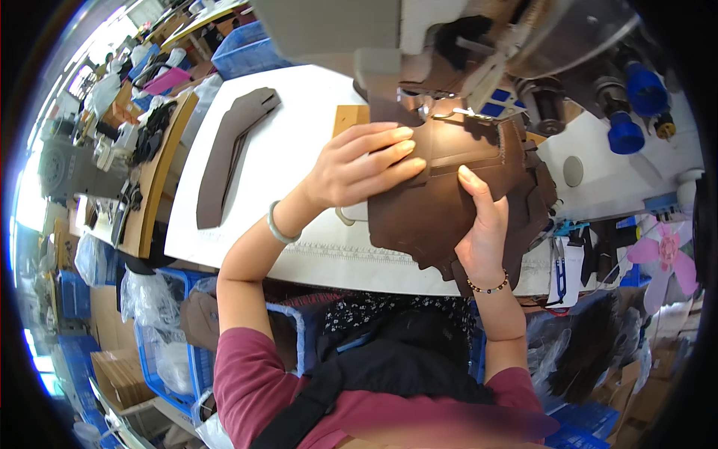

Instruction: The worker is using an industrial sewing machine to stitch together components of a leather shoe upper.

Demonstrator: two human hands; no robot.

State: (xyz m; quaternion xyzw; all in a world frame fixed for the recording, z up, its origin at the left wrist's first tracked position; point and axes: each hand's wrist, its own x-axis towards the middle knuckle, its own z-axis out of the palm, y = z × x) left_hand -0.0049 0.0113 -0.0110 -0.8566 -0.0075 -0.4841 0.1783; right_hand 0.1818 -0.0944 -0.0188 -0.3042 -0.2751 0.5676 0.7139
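Under the head of a sewing machine lies a brown leather-like piece with layered, irregular edges on its right. A lamp lights the spot beside the presser foot. My left hand rests flat on the piece's left part, fingers stretched toward the foot. My right hand grips the near right part, thumb on top and the other fingers hidden beneath. Further left on the white table sits a stack of long, bent brown strips.
A printed ruler scale runs along the table's near edge. Blue-capped thread holders hang at upper right, above a pink fan. Blue crates stand behind the table and below it at left. Blue-handled snips lie at the right edge.
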